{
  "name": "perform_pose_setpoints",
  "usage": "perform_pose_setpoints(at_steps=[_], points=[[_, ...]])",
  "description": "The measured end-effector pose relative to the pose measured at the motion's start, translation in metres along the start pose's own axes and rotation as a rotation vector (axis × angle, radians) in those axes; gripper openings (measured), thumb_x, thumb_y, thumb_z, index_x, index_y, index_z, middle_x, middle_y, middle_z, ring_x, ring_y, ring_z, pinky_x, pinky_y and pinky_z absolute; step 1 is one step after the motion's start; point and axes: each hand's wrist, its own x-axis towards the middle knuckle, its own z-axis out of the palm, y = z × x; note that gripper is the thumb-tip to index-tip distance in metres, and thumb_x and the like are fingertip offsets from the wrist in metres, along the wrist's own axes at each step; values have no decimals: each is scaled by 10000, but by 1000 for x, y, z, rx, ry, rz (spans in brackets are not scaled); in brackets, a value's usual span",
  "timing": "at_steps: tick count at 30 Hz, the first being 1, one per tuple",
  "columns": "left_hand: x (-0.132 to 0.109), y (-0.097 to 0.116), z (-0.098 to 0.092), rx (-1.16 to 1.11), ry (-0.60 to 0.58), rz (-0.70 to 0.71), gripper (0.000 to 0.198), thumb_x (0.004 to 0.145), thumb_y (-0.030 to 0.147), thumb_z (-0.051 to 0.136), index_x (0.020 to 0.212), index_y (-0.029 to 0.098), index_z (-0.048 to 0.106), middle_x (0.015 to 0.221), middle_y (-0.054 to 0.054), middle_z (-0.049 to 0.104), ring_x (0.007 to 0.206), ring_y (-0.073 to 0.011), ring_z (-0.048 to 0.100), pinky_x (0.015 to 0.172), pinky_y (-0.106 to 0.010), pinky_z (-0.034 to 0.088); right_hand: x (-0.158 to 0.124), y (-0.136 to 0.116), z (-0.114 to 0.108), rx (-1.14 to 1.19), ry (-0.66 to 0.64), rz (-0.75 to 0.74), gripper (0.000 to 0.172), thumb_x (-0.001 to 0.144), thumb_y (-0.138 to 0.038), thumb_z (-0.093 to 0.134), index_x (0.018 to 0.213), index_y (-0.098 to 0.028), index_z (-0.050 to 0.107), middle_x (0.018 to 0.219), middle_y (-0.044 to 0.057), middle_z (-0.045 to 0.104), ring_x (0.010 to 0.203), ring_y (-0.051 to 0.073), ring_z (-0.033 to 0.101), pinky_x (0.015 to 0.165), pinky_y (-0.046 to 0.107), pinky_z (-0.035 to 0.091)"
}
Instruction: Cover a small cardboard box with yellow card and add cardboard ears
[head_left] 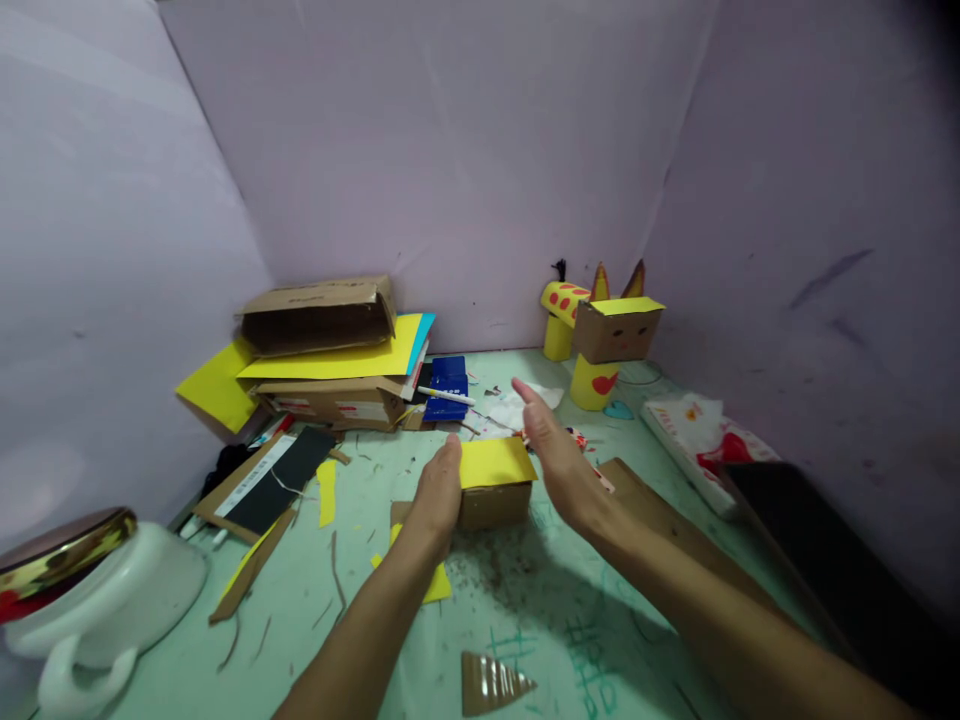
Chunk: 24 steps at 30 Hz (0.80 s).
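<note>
In the head view a small cardboard box [495,507] with yellow paper [496,461] on its top stands on the table between my hands. My left hand [438,492] lies along the box's left side, its fingers stretched forward and partly hidden. On the other side, my right hand [556,455] is held upright and flat, fingers extended, a small gap from the box. Yellow paper scraps [435,585] lie under my left forearm. Closer to me rests a pointed piece of cardboard [491,685] with a shiny surface.
At the back right stands a cardboard-and-yellow-paper animal figure [619,335] with pointed ears. Back left holds stacked boxes [322,402] and yellow sheets. A white mug [142,580] is at left. A white tray [686,440] and a dark object [817,560] lie at right.
</note>
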Motion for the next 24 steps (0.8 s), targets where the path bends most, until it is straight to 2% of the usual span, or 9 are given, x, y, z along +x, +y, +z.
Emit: perform_pose_setpoints(at_steps=[5,7,9,13,16,18,21,23,24], points=[[0,-3,5,64,33,39,354,815,475,502,900,159,638,1092,-106,664,1040,-227,577,890,-333,439,-3,12,14,50,-68,20,690,839,-658,309,1343,-196,409,1450,86,362,1349,214,280,1123,384,163],[-1,-2,6,110,40,51,367,842,473,445,887,162,635,1048,-100,679,984,-221,599,868,-334,451,0,18,15,131,-75,-12,663,835,-628,370,1340,-200,399,1426,93,387,1324,233,321,1096,393,223],[-2,-1,6,176,47,65,375,851,476,412,862,177,639,998,-94,694,946,-228,611,856,-348,456,2,21,11,145,-126,-37,733,786,-618,476,1369,-195,342,1417,115,380,1303,260,343,1057,411,283],[-3,5,2,350,59,94,318,815,491,474,751,231,646,925,-95,713,986,-279,604,906,-402,414,7,28,-3,-82,-309,-165,979,558,-483,769,1378,-200,317,1347,133,413,1207,299,422,993,435,353],[-4,13,-8,473,62,119,351,784,541,504,774,232,670,890,-131,715,1050,-349,580,966,-489,334,8,34,-7,-241,-345,-268,933,512,-392,819,1331,-226,405,1226,101,483,1130,294,468,980,442,370],[-3,20,-16,528,87,153,426,795,560,476,958,218,670,1055,-156,681,1167,-363,502,1018,-518,252,7,36,-4,-290,-326,-303,884,526,-392,814,1313,-248,438,1186,100,494,1113,305,472,973,451,382],[-5,27,-20,633,61,454,530,878,493,358,1308,202,469,1423,-109,415,1350,-265,280,1099,-448,136,5,36,0,-335,-310,-339,847,548,-404,802,1307,-269,451,1195,111,483,1121,325,460,980,474,384],[-7,24,-16,726,-90,681,532,909,442,315,1389,217,355,1495,-60,293,1388,-209,180,1121,-410,101,5,34,-1,-341,-349,-371,782,613,-379,761,1317,-256,442,1225,116,465,1134,316,457,992,467,383],[-9,20,-13,765,-170,733,529,914,435,309,1392,212,352,1496,-62,292,1392,-205,165,1123,-414,102,5,33,-2,-337,-374,-390,749,650,-350,732,1328,-250,430,1254,117,448,1154,307,450,1004,455,376]])
